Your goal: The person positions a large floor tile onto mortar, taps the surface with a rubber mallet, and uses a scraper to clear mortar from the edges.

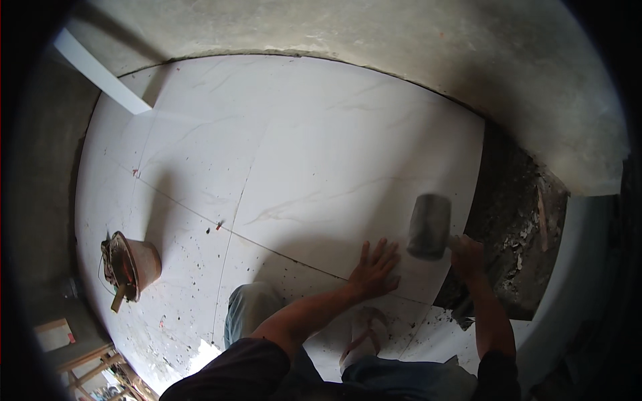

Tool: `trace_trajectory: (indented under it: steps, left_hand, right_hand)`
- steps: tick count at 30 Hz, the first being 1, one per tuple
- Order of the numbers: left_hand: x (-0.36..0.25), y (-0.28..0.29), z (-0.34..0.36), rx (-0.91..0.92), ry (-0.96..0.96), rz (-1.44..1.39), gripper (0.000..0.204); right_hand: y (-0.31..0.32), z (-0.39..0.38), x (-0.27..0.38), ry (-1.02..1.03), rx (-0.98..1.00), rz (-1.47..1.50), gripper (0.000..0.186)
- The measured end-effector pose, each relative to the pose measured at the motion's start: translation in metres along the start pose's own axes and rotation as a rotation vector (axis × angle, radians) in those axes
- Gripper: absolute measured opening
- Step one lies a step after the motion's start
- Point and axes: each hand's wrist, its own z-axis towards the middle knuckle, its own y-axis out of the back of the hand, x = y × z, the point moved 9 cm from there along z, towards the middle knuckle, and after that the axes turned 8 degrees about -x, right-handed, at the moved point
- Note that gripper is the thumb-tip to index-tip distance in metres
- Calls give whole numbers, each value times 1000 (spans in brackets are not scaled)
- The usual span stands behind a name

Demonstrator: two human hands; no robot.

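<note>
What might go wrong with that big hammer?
The mallet in the right hand might hit the left hand, which is spread nearby on the white tile. The tile's edge beside the rough dark patch might crack if struck too hard.

Dim, uneven indoor light from the near side, soft shadows falling far across white tiles (314, 140), glaring washed-out patch (203, 355) at near left, dark mallet (429, 227) smeared by motion blur, base of far wall (348, 30) bowed by fisheye, black vignetted rim
</note>
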Motion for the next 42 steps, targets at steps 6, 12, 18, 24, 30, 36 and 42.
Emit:
trace_trajectory:
  steps: [6,12,18,24,30,36,42]
  left_hand:
    - [8,10,-6,-98,26,-31,58]
    - [10,12,-6,-113,57,-182,55]
    - [163,95,17,-393,436,78,62]
    - [311,162,53,-270,853,461,81]
    - [337,172,71,-307,896,429,79]
    - [334,175,69,-227,932,395,83]
    - [339,180,75,-248,917,279,84]
  right_hand:
    - [15,18,14,-268,-162,156,29]
    - [-34,2,-23,-200,81,-221,37]
    - [13,29,31,-308,-144,-15,38]
    - [53,79,160,194,-402,144,34]
    - [-41,138,119,94,33,-56,27]
    - [-23,115,154,-156,-23,265,38]
    - [-45,131,157,-280,269,193,44]
